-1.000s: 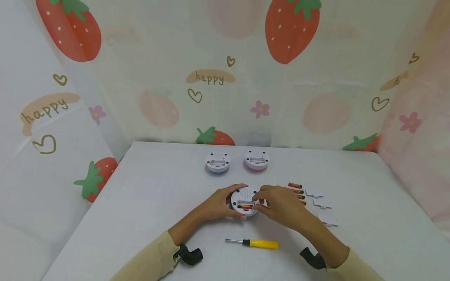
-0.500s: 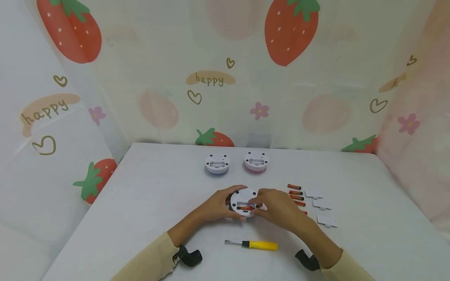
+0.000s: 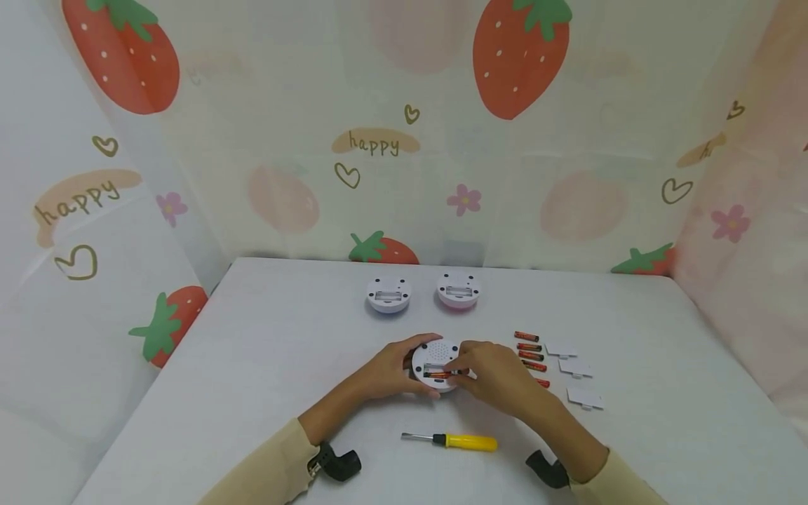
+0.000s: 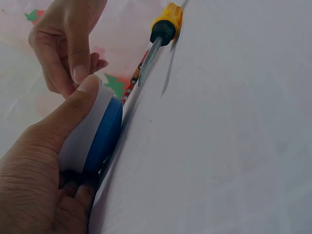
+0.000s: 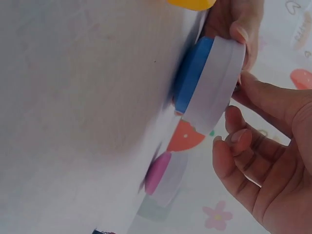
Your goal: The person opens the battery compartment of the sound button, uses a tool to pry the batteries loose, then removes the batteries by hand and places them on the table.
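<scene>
A round white-and-blue device (image 3: 440, 350) lies underside up, showing a speaker grille and an uncovered battery compartment. My left hand (image 3: 389, 369) grips its left side, thumb on the near edge; its blue lower part (image 4: 105, 136) faces the table in the left wrist view. An orange-and-black battery (image 3: 435, 375) lies in the near part of the compartment. Thumb and index finger of my right hand (image 3: 495, 372) pinch at that battery's right end, partly hiding it. Seen from the right wrist, the other fingers (image 5: 234, 168) are loosely bent beside the device.
Two similar round devices, one bluish (image 3: 388, 296) and one pink (image 3: 459, 292), stand behind with uncovered compartments. Several loose batteries (image 3: 529, 347) lie to the right, beside three white covers (image 3: 585, 398). A yellow-handled screwdriver (image 3: 467, 442) lies in front.
My right hand has shifted slightly left and down over the compartment. The battery lies flatter in it now. My left hand keeps its grip.
</scene>
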Motion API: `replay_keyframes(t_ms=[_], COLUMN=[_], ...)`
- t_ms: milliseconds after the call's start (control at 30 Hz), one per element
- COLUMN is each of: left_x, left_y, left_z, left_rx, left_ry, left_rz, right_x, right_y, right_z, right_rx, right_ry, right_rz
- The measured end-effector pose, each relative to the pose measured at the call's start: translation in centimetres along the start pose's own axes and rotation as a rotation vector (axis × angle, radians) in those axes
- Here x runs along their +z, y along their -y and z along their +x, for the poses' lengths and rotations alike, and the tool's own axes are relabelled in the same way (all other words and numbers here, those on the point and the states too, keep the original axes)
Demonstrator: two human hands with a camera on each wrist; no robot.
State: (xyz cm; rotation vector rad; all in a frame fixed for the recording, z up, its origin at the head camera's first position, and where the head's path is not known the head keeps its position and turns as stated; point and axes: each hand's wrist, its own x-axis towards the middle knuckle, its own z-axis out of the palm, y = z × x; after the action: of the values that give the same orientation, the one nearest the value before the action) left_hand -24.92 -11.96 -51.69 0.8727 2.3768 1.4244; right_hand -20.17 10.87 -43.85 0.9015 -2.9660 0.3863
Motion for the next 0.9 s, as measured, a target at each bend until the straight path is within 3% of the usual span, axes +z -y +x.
replay_keyframes(t_ms=[900], left_x=[0.03], left_y=[-0.24], left_z=[-0.12], left_rx=[-0.004], left_ry=[0.0], left_rz=[0.001], right_x=[0.45], right_y=[0.48], right_z=[0.06], right_rx=[0.008], right_ry=[-0.028], right_rz=[0.002])
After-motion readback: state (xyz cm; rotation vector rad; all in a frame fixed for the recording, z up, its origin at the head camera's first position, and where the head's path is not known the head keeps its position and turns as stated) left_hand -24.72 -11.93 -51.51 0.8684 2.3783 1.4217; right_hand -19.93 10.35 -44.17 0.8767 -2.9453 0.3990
